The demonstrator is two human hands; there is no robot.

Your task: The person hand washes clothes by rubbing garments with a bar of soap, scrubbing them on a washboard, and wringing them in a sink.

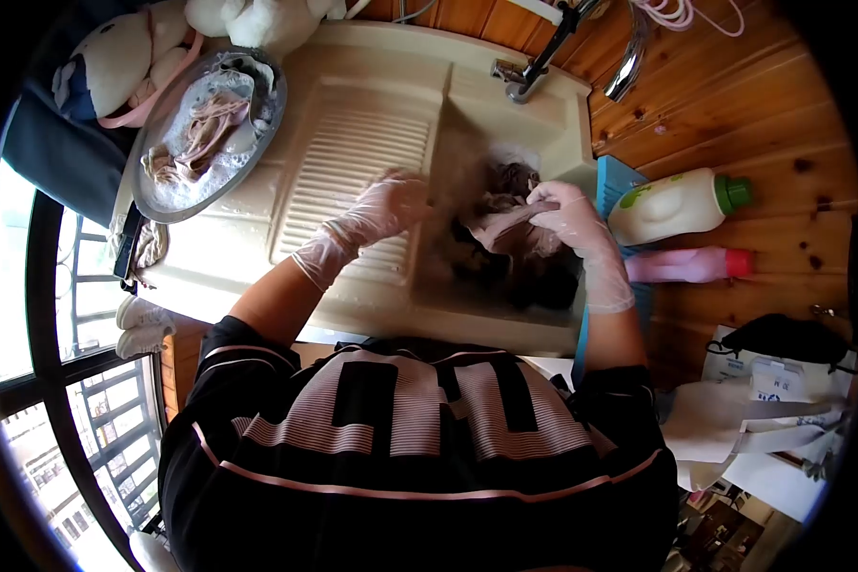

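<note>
Both my hands wear thin clear gloves. My right hand [570,215] pinches a pale pinkish-grey cloth [507,232] over the sink basin [429,276]. The cloth hangs from the fingers towards a heap of dark, wet laundry [543,281] in the basin. My left hand [391,205] hovers at the right edge of the ribbed washboard [357,157], apart from the cloth. Its fingers are curled in, and I see nothing in them.
Left of the washboard, a metal basin [275,119] holds soapy water and pale cloth. A faucet [517,88] rises behind the sink. Right stand a green-capped white bottle [672,205] and a red-capped pink bottle [682,265]. Plush toys [257,21] sit at the back left.
</note>
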